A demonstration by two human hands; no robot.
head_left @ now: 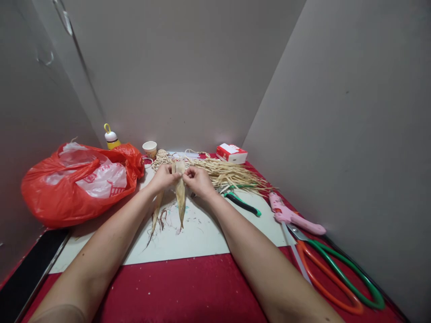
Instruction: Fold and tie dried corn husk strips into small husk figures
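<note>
A pale, dried husk (pixel 181 197), flat at the top and tapering to a dark tip, hangs between my hands over the white board (pixel 205 240). My left hand (pixel 164 177) pinches its upper part from the left. From the right, the thumb and fingertips of my right hand (pixel 199 181) are pressed together at the husk's edge. A second narrow strip of husk (pixel 156 213) hangs below my left hand, its upper end hidden. Dark thin fibres (pixel 163 217) and small crumbs lie on the board beneath.
Behind my hands lie a bundle of dry straw strands (pixel 229 172), a paper cup (pixel 150 149) and a red-white box (pixel 232 153). Green-handled pliers (pixel 243 203), a pink glue gun (pixel 296 218) and large scissors (pixel 332 264) are right. A red plastic bag (pixel 57 197) and yellow bottle (pixel 112 138) stand left.
</note>
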